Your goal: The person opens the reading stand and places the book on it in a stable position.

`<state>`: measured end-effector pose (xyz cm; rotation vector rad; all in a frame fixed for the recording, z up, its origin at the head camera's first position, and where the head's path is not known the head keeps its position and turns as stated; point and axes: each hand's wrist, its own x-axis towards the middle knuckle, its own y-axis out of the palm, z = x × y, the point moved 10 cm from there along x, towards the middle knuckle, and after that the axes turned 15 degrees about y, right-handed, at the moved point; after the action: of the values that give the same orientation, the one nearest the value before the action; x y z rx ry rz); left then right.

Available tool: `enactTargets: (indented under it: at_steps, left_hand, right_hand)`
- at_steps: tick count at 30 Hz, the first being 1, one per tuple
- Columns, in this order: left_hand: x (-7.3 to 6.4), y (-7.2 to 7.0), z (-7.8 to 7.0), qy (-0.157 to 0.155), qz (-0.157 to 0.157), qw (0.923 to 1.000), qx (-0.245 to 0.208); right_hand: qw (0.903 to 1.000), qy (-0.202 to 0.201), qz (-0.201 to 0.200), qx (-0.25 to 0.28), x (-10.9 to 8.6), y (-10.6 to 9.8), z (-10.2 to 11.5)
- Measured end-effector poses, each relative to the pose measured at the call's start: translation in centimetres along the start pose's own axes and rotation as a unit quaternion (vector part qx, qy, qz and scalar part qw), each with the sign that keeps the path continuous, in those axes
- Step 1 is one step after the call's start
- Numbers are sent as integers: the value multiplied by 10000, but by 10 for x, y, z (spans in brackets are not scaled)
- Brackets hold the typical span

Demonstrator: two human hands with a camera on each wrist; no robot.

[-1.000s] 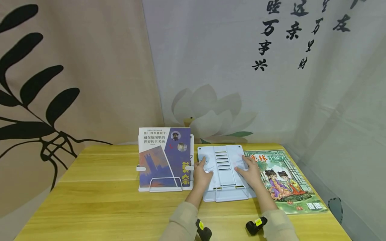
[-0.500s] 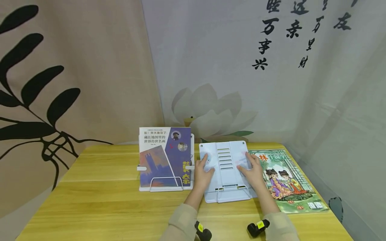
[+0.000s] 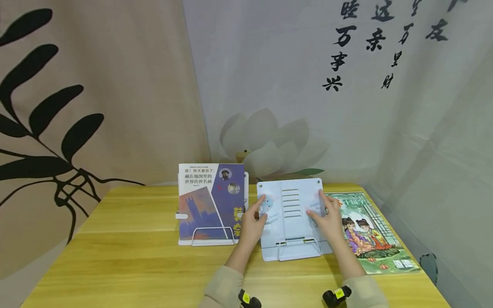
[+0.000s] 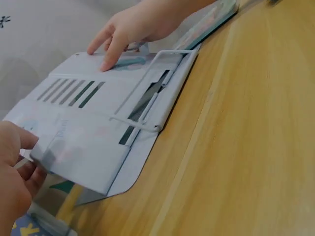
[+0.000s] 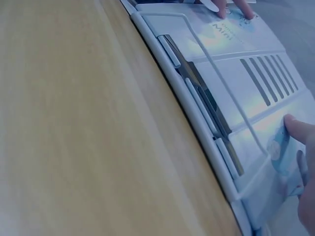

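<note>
A white metal book stand (image 3: 294, 222) with slots down its middle and a wire page holder at its foot leans back on the table. My left hand (image 3: 251, 224) holds its left edge. In the left wrist view, that hand's thumb lies on the panel's front and its fingers go behind the edge. On the opposite edge, my right hand (image 3: 330, 219) grips the panel, thumb on the front; its other fingers are partly hidden. Faint blue print shows on the panel. The wire page holder (image 5: 221, 73) stretches across the lower front in the right wrist view.
Left of the stand, a purple and white book (image 3: 209, 201) sits upright on a second white stand (image 3: 246, 184). A green illustrated magazine (image 3: 369, 239) lies flat at the right, partly behind my right arm. The wooden table (image 3: 127, 256) ends before a printed curtain (image 3: 269, 85).
The stand's panel has tilted up and shifted slightly right. My left hand has moved a little left, to the panel's edge, and my right hand has moved slightly right with the stand.
</note>
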<state>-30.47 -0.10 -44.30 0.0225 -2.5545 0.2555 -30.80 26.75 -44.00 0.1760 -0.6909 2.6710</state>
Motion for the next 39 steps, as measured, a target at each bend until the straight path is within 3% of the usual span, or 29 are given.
enactTargets:
  at_steps: [15, 27, 33, 39]
  left_hand:
    - [-6, -8, -21, 654, 316, 9973, 85]
    - [-16, 0, -60, 1606, 584, 9845, 389]
    - [-23, 6, -67, 1626, 623, 9832, 547]
    - [-27, 11, -73, 1504, 727, 9852, 373]
  right_hand:
    - [9976, -387, 280, -507, 7, -6, 18]
    - [9960, -548, 477, -527, 18, -6, 35]
    - [9949, -680, 549, -498, 22, -3, 42]
    - [9938, -656, 713, -547, 24, 2, 48]
